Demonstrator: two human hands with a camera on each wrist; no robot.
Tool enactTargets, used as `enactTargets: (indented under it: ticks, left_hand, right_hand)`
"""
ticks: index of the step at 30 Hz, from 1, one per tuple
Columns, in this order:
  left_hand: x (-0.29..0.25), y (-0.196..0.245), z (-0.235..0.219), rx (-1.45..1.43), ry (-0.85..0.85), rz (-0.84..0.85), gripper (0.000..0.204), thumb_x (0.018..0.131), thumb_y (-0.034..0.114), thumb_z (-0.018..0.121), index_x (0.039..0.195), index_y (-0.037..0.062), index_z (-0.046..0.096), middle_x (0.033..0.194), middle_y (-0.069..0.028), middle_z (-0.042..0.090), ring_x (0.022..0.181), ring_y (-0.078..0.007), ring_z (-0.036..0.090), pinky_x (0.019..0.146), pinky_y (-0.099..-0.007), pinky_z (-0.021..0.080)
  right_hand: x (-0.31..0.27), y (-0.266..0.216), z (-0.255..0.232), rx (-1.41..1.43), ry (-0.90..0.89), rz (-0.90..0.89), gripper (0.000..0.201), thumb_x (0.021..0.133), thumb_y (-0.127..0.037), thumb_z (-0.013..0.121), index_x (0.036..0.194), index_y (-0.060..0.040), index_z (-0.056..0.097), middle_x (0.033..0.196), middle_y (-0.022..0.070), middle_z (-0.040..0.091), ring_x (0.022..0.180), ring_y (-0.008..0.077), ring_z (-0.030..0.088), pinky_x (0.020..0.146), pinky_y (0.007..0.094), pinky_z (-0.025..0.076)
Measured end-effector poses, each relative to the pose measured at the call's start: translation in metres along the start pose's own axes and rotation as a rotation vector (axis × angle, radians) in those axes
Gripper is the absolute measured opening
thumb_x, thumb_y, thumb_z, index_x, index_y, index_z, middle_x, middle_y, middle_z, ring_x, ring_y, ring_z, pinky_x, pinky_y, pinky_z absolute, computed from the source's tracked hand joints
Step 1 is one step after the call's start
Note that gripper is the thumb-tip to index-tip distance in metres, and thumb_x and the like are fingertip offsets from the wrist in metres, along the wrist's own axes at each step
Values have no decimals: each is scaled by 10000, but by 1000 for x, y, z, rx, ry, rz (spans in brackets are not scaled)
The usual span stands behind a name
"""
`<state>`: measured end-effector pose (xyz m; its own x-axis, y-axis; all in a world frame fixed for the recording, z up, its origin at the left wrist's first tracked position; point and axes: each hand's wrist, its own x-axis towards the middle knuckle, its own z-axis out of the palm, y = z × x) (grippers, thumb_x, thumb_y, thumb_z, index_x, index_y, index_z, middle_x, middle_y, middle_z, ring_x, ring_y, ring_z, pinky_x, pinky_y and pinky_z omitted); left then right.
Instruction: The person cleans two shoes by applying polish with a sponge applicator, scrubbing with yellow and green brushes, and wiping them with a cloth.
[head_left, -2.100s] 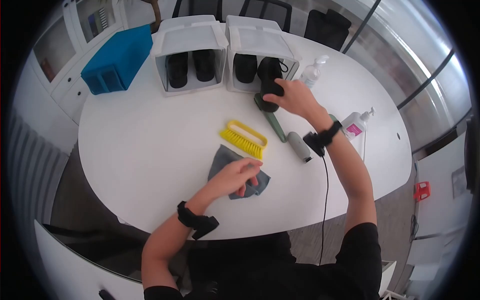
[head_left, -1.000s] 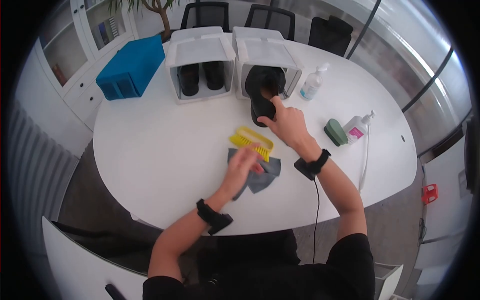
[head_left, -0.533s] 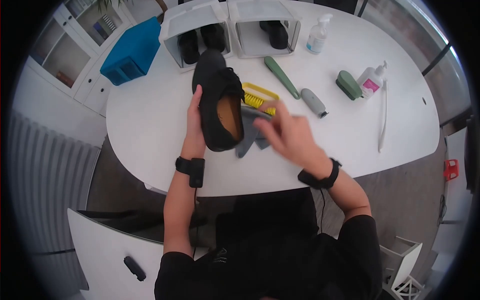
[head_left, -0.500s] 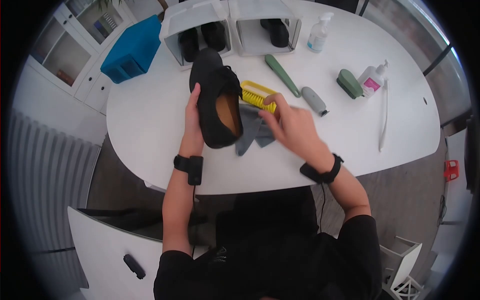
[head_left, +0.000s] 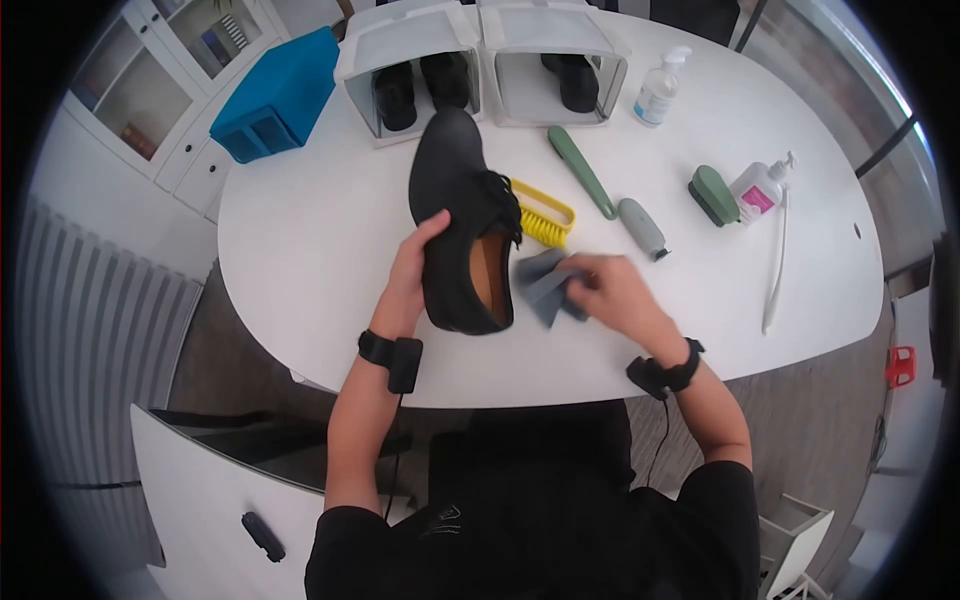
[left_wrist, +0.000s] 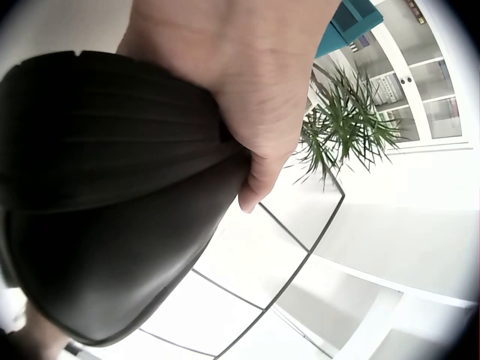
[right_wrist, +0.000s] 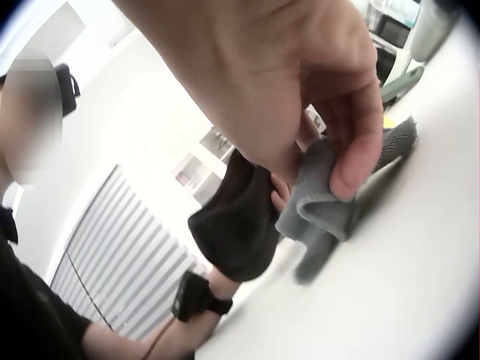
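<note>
In the head view the left hand (head_left: pixel 408 275) grips a black lace-up shoe (head_left: pixel 450 230) from its left side, toe pointing away and tan insole showing. The left wrist view has the shoe's dark sole (left_wrist: pixel 112 142) beside the palm of that hand (left_wrist: pixel 240 67). A grey cloth (head_left: pixel 545 285) is pinched by the right hand (head_left: pixel 618 295), just right of the shoe's heel. From the right wrist, the fingers close on the bunched cloth (right_wrist: pixel 319 202), whose lower part hangs by the white tabletop. Beyond the cloth lies a yellow brush (head_left: pixel 545 215).
Two white shoe boxes (head_left: pixel 410 55) stand at the back, holding black shoes (head_left: pixel 578 85). A green handle (head_left: pixel 583 172), a grey tool (head_left: pixel 642 229), a green brush (head_left: pixel 713 195), two pump bottles (head_left: pixel 658 88) and a white stick (head_left: pixel 776 265) lie or stand rightward; a blue box (head_left: pixel 275 95) is at left.
The shoe came out of the right box and passed from the right hand to the left. The right hand moved back down and took hold of the grey cloth.
</note>
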<state>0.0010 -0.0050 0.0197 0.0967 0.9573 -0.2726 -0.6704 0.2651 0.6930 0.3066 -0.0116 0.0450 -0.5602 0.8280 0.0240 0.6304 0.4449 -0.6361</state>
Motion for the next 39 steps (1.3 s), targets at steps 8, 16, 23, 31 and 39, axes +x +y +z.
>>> enactTargets:
  ticks: [8, 16, 23, 31, 39]
  left_hand:
    - [-23, -14, 27, 235, -191, -143, 650, 971, 291, 757, 1478, -45, 526, 1359, -149, 672, 1217, -233, 675, 1058, -346, 537]
    - [-23, -16, 26, 441, -204, -145, 805, 994, 458, 730, 1548, -46, 436, 1471, -176, 582, 1326, -243, 604, 1116, -357, 491]
    - [-9, -17, 35, 271, -179, 14, 896, 1065, 741, 322, 1562, 7, 455, 1496, -113, 581, 1344, -176, 590, 1129, -330, 488]
    - [-5, -1, 28, 189, -45, 37, 907, 1043, 782, 329, 1517, 30, 505, 1446, -141, 613, 1296, -197, 632, 1094, -330, 521]
    - [-4, -3, 47, 45, 50, 131, 905, 1033, 780, 374, 1478, 10, 541, 1381, -168, 666, 1263, -257, 658, 1120, -379, 514]
  right_hand:
    - [59, -60, -61, 151, 427, -210, 334, 985, -260, 730, 1234, -39, 756, 929, 187, 694, 802, 317, 697, 751, 395, 565]
    - [130, -26, -56, 27, 485, -223, 327, 1026, -255, 671, 1306, -97, 727, 1212, 187, 693, 958, 375, 695, 864, 421, 558]
    - [107, -52, -2, -120, 609, -424, 348, 1019, -85, 594, 1356, -39, 669, 1456, 241, 604, 1294, 450, 614, 1077, 456, 514]
    - [42, -80, 51, -353, 364, -672, 478, 819, -16, 658, 1281, 110, 654, 1427, 268, 594, 1388, 430, 548, 1155, 491, 471]
    - [-13, -68, 49, -398, 154, -761, 420, 771, 66, 649, 1185, 97, 716, 1430, 206, 623, 1441, 386, 532, 1141, 455, 512]
